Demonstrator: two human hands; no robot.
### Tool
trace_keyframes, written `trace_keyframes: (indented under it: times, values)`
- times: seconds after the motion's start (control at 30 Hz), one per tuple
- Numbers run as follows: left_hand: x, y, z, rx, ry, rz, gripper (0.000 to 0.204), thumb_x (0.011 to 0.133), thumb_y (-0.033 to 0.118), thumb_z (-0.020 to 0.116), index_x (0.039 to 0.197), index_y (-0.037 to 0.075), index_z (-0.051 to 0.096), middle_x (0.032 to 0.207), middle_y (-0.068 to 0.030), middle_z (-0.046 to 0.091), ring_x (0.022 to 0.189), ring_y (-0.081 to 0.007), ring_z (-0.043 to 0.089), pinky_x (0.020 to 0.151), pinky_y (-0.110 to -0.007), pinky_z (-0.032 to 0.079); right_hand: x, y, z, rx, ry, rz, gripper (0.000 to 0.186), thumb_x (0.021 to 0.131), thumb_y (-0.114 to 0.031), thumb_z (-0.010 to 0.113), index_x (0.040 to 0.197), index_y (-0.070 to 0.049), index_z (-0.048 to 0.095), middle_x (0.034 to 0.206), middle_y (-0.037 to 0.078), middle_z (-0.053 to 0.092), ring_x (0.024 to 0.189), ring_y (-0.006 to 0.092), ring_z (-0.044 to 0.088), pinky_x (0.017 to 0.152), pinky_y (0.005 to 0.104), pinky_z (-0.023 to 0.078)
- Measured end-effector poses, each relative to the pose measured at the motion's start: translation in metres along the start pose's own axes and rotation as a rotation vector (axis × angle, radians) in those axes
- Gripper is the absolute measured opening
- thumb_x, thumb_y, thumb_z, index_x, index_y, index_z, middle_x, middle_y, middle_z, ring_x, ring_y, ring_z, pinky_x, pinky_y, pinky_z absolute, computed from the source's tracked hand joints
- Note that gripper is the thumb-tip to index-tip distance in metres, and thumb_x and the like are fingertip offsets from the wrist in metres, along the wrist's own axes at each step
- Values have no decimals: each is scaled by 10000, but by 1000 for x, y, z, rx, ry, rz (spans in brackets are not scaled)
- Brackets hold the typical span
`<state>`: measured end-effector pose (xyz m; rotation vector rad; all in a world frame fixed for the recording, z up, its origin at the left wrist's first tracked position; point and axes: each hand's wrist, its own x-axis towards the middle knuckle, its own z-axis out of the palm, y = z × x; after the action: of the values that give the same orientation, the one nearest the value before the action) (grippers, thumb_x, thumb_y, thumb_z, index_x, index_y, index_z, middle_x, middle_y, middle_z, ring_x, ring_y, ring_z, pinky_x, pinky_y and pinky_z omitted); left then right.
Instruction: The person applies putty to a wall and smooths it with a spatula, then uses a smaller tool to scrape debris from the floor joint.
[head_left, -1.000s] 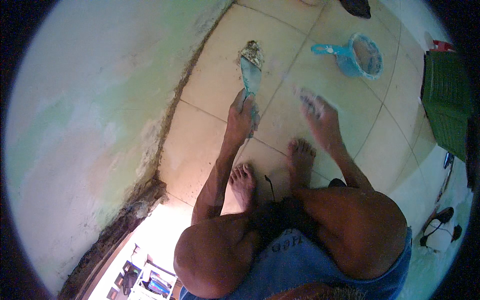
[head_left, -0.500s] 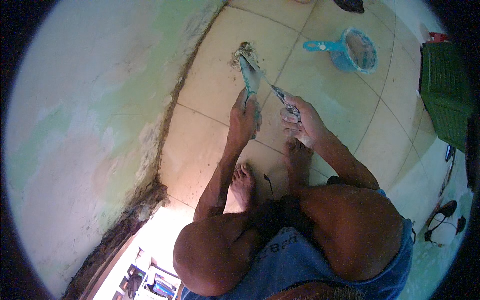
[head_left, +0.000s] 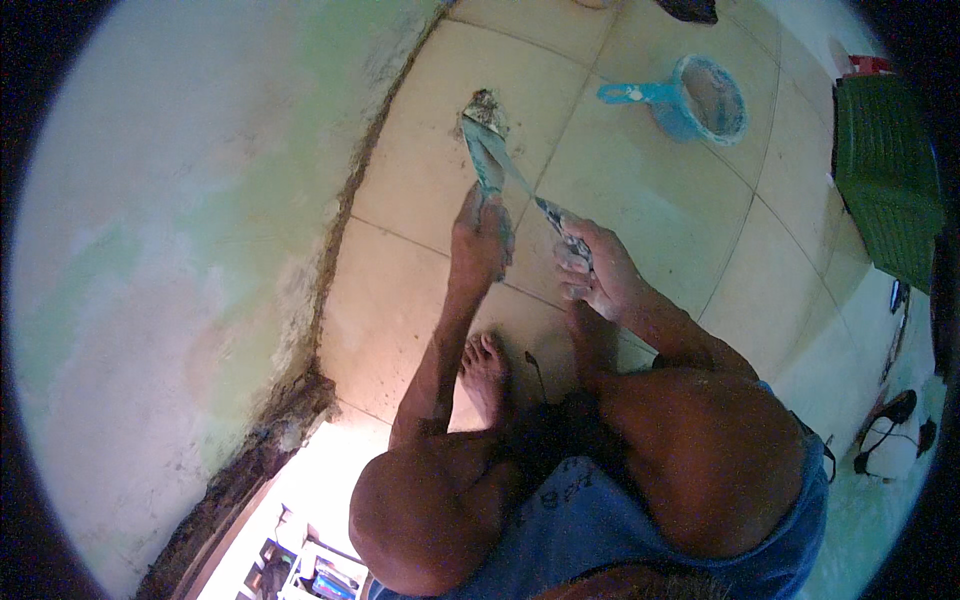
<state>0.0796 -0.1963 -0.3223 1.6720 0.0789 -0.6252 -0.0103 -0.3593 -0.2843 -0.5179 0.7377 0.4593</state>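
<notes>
My left hand (head_left: 478, 240) is closed around the handle of a putty knife (head_left: 484, 165) with teal stains, its blade pointing away from me. My right hand (head_left: 598, 265), its fingers smeared with whitish paste, grips a second putty knife (head_left: 518, 178) with a dark, crusted handle. The two blades meet or overlap near their far ends; exact contact cannot be made out. Just beyond the tips, a small heap of grey-white putty-like material (head_left: 485, 105) lies on the tiled floor (head_left: 400, 270).
A blue dipper (head_left: 678, 118) with pale residue inside stands at the far right. Further right is a green ribbed plastic container (head_left: 885, 150). A patchy green-white wall (head_left: 180, 230) rises on the left, with a rough broken base. My bare feet are close behind my hands.
Both hands have drawn slightly nearer to me, the right one more. The blades have swung a little left at their far ends. The view has shifted slightly.
</notes>
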Motion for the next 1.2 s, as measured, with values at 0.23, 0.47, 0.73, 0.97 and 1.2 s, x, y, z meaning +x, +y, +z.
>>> trace_keyframes:
  times: [0.23,0.47,0.73,0.97,1.2]
  values:
    - [-5,20,7,-51,-84,21,289,1021,280,478,1217,76,533,684,6,511,468,-81,451,408,-260,392,14,8,-10,-25,224,-104,218,904,-344,619,915,-148,523,674,-3,506,524,115,453,476,276,371]
    - [-1,-1,-14,517,70,307,464,1006,249,500,1405,32,410,871,-138,593,700,-269,605,626,-386,497,-49,-20,-28,-358,148,-512,213,924,-302,580,924,-89,575,649,-26,461,533,87,430,474,263,327]
    - [-9,-3,-12,548,161,325,609,929,265,620,1430,6,391,1203,-245,594,1055,-377,615,894,-435,493,-57,-9,-13,-839,321,-496,500,961,-226,523,1414,-18,479,705,-57,443,577,43,370,506,217,325]
    - [-9,-6,-17,487,120,251,553,926,251,613,1374,-10,421,1190,-256,584,1049,-402,610,878,-452,494,-48,-7,-21,-871,319,-436,460,975,-200,516,1396,-16,498,738,-63,455,605,33,383,513,204,333]
    - [-11,-10,-19,372,101,212,540,924,229,618,1362,-17,420,1183,-290,597,1078,-405,611,910,-445,484,-39,-4,-16,-854,371,-395,441,980,-212,516,1384,-35,517,738,-63,462,612,25,382,512,202,333]
